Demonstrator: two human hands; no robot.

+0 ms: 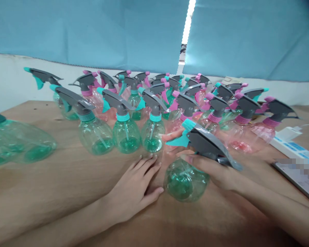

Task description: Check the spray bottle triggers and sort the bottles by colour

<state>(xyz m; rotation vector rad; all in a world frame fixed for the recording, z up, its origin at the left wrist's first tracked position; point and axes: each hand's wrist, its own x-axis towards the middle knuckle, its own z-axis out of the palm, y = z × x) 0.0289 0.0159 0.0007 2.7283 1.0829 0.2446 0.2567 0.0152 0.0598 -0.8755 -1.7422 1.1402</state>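
Observation:
My right hand (208, 168) grips a green spray bottle (186, 181) around its neck, just under the grey and turquoise trigger head. The bottle tilts slightly, and its nozzle points left. Flat on the wooden table (74, 185) lies my left hand (134, 187), fingers spread, holding nothing. Its fingertips reach close to a green spray bottle (153, 135) in the front row. Beside that one stand another green spray bottle (126, 135) and a third green spray bottle (95, 135), all upright with turquoise collars.
Behind stand many more sprayers, including a pink spray bottle (240, 137) at right. Green bottles (23, 140) sit at the left edge. A white power strip (290, 145) and a flat screen device (298, 178) lie at right. Blue curtains (92, 34) hang behind.

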